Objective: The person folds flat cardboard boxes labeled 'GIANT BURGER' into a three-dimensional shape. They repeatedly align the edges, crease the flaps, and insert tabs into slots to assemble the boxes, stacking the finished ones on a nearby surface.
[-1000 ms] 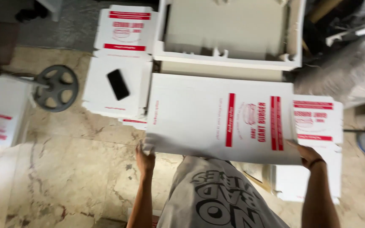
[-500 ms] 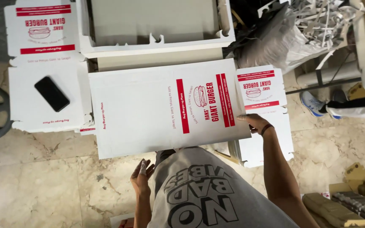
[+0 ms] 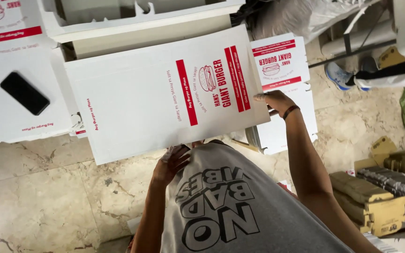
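Held item: flat white carton blank (image 3: 165, 93) with red stripes and a burger drawing, unfolded, held out in front of the torso above the marble floor (image 3: 38, 201).
Long axis: runs left-right across the view, slightly tilted, right end higher.
Right hand (image 3: 273, 100): on the blank's right short edge, fingers laid flat over the top face; grip is closed on that edge, thumb hidden underneath.
Left hand (image 3: 170, 164): at the blank's near long edge, fingers curled up against the underside; whether the edge is pinched or only propped cannot be told.
Key relation: blank lies ahead of and above both hands; right hand is at the end of the long axis, left hand near mid-span of the near edge.
Around: stack of matching blanks (image 3: 282, 65) just beyond the right hand; black phone (image 3: 24, 93) resting on another stack (image 3: 19, 117) at left; open white tray-like box (image 3: 137, 23) beyond the held blank; brown cardboard pieces (image 3: 371, 201) at lower right.
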